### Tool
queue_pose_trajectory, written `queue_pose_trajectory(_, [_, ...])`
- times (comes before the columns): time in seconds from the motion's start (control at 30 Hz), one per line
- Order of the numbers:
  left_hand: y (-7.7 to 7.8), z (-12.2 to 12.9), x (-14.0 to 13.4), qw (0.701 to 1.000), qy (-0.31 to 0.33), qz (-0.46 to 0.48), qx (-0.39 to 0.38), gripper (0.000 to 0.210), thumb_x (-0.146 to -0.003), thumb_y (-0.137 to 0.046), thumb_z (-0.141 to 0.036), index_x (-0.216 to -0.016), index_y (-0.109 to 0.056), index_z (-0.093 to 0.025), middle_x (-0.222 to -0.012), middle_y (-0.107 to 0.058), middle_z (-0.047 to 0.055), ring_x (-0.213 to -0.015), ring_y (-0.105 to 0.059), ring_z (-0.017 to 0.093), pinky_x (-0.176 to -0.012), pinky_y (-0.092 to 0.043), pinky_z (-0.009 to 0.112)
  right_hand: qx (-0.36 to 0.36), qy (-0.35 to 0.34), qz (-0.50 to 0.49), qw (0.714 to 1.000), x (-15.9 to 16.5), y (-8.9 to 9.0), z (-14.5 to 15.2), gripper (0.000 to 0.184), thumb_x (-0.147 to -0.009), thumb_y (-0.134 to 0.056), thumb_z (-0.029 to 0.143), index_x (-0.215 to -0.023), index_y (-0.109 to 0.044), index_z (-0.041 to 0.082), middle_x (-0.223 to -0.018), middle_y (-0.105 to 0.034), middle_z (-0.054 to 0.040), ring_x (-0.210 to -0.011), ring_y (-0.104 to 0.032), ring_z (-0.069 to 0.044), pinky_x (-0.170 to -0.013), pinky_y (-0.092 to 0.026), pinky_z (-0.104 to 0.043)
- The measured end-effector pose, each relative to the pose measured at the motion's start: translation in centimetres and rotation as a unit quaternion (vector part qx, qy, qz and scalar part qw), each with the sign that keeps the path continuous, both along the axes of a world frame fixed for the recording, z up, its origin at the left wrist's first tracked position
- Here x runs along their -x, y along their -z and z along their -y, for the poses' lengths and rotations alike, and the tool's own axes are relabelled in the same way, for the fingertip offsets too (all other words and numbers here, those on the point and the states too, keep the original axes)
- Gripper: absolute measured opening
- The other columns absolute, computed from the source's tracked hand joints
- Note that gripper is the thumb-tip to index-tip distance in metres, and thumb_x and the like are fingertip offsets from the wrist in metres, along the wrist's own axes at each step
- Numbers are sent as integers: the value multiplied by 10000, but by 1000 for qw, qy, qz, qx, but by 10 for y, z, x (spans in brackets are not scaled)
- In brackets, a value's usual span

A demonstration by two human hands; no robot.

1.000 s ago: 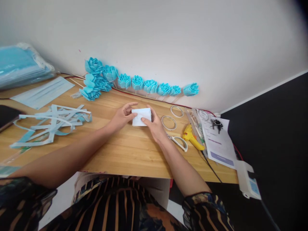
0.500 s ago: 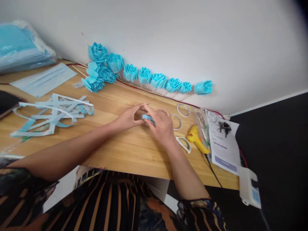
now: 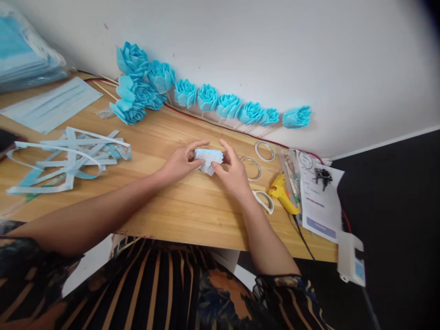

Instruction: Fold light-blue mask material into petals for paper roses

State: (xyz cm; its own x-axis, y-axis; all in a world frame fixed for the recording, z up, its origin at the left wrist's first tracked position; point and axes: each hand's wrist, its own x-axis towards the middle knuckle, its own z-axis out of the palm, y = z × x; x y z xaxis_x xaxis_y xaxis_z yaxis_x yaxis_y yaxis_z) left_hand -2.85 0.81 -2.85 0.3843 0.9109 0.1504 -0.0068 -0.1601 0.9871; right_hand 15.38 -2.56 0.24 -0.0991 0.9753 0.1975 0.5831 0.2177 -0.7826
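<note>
In the head view, a folded pale-blue piece [image 3: 206, 158], apparently thin mask-like fabric, is held between the two hands, about midway between the near and far edges of the wooden surface [image 3: 178, 215]. It should handle as something very light, soft and limp, quick to crease and to spring out of its folds, though hardly fragile; the best hold is likely a gentle pinch at its left and right ends, layers kept together. The left hand [image 3: 179, 161] pinches the left end, its thumb on the near face and its index finger curved out beyond the far side. The right hand [image 3: 236, 172] takes the right end, thumb pressed on the near face, index finger raised and clear of the fabric. Both hands are half open, grasping only this piece; the fingers behind it are hidden, so how firmly they press is hard to tell.
</note>
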Motion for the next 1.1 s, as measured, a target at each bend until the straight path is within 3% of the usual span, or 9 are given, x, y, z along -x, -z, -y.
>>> queue_pose_trajectory(0.1, [-4,0,1,999,-14,-24,-30,428,-801,-636,-224,-1218,-640,-127,-1240,-674,134,-1104,-643,254,-995,-495,423,-7,-4,-12,1000,-1,2,-1,350,-827,-597,263,-1172,-655,278,-1077,-718,-23,-911,-660,-198,-856,-554,-388])
queue_pose_trajectory(0.2, [-7,1,4,994,-20,-72,-78,456,-791,-638,-210,-1243,-631,-152,-1271,-666,111,-1169,-616,256,-1048,-454,413,-20,-24,-6,999,-2,2,-2,261,-831,-593,248,-1075,-684,258,-1030,-721,-26,-930,-658,-197,-844,-552,-369])
queue_pose_trajectory(0.47, [0,-1,4,996,33,-53,-60,800,-775,-692,-214,-1496,-347,-189,-1274,-654,126,-1119,-636,233,-993,-484,376,32,-42,-1,999,0,4,0,330,-807,-641,257,-1136,-627,253,-1118,-710,-40,-903,-665,-204,-846,-549,-389])
queue_pose_trajectory(0.83, [9,-1,-1,991,75,-21,-112,922,-738,-585,-93,-1561,-185,-209,-1440,-515,152,-1314,-512,255,-1088,-407,404,49,-51,-23,997,5,3,1,428,-787,-656,233,-1204,-559,244,-1218,-685,-63,-1036,-664,-227,-900,-532,-414])
queue_pose_trajectory(0.93, [9,-3,0,992,64,-15,-103,924,-735,-599,-104,-1558,-197,-220,-1395,-554,149,-1247,-557,253,-1043,-434,400,58,-46,-29,997,6,3,1,429,-783,-663,250,-1200,-565,242,-1222,-683,-65,-1021,-667,-225,-894,-537,-417])
queue_pose_trajectory(1.1, [8,-6,1,998,27,-20,-43,871,-756,-666,-188,-1534,-273,-186,-1163,-671,112,-931,-653,193,-851,-507,329,63,-35,-42,997,6,2,1,429,-780,-661,267,-1198,-576,229,-1247,-670,-79,-1071,-652,-230,-917,-534,-412])
